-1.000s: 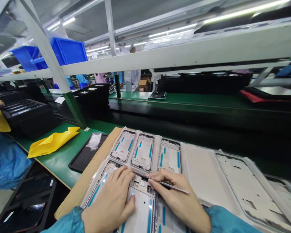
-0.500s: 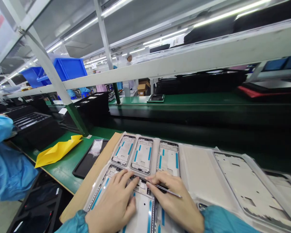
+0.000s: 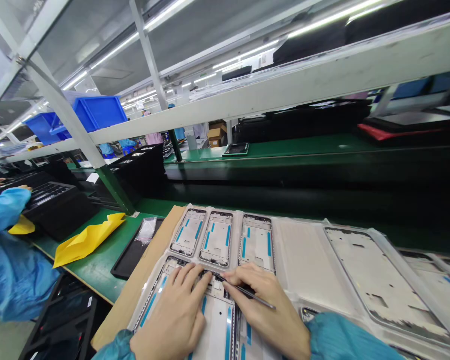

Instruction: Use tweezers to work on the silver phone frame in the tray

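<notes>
My right hand (image 3: 266, 305) pinches thin metal tweezers (image 3: 255, 297), their tip at the upper edge of a phone frame (image 3: 218, 320) with blue strips. My left hand (image 3: 174, 310) lies over this frame and the one to its left, fingers stretched out. Its index fingertip rests at the same upper edge, close to the tweezers' tip. The exact contact point is hidden by my fingers. Both frames sit in a pale moulded tray (image 3: 303, 250). Behind my hands, a row of smaller-looking frames (image 3: 216, 237) lies in the tray's pockets.
A bare metal frame (image 3: 378, 285) lies on the tray's right. Left of the cardboard (image 3: 133, 295) are a black tray (image 3: 133, 255) with a small plastic bag and a yellow sheet (image 3: 88, 240). A co-worker's blue sleeve (image 3: 7, 207) shows at far left. A white shelf rail (image 3: 247, 97) crosses ahead.
The view has shifted slightly. My hands stay at the frame's upper edge, with the tweezers turned a little. The co-worker's arm has moved, and a hand and another yellow piece now show there.
</notes>
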A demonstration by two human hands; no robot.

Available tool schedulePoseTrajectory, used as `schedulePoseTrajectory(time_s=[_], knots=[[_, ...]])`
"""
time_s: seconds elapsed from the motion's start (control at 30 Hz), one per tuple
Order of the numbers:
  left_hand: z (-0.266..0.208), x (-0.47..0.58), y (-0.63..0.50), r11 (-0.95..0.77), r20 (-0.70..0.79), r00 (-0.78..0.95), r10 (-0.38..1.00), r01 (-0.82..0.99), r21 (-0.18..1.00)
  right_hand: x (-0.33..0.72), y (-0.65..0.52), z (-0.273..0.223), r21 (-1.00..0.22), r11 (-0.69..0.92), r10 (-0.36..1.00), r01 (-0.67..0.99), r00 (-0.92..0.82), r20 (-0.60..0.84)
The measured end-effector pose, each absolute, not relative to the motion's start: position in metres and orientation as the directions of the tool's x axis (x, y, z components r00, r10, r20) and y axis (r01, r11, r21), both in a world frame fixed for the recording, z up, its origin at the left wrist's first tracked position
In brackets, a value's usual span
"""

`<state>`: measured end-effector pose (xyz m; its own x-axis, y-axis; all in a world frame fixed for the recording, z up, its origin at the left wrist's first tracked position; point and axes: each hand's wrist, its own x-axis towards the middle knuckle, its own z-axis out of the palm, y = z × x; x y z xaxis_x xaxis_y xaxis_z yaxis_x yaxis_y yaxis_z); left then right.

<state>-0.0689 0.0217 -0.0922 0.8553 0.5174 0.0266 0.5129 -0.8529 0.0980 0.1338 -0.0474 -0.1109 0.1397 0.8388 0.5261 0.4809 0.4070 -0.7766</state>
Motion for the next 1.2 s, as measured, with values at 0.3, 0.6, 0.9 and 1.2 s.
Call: schedulePoseTrajectory(time_s=[0.3, 0.6, 0.9, 1.2], knots=[[-0.0955, -0.0694, 0.023, -0.882, 0.141, 0.871, 0.47, 0.46, 0.101, 0.1337, -0.0509, -0.1107, -0.743, 0.46, 0.814, 0.486, 0.103, 0.571], [-0.1017, -0.0737, 0.0234, -0.893, 0.188, 0.873, 0.45, 0.436, 0.109, 0.1372, -0.0485, -0.1055, -0.874, 0.295, 0.901, 0.386, 0.191, 0.389], [-0.0981, -0.0723, 0.022, -0.89, 0.191, 0.87, 0.455, 0.439, 0.123, 0.1386, -0.0456, -0.1052, -0.909, 0.21, 0.926, 0.36, 0.226, 0.303], [-0.0963, -0.0701, 0.0204, -0.879, 0.13, 0.87, 0.475, 0.465, 0.102, 0.1367, -0.0493, -0.1038, -0.882, 0.252, 0.906, 0.399, 0.224, 0.36]])
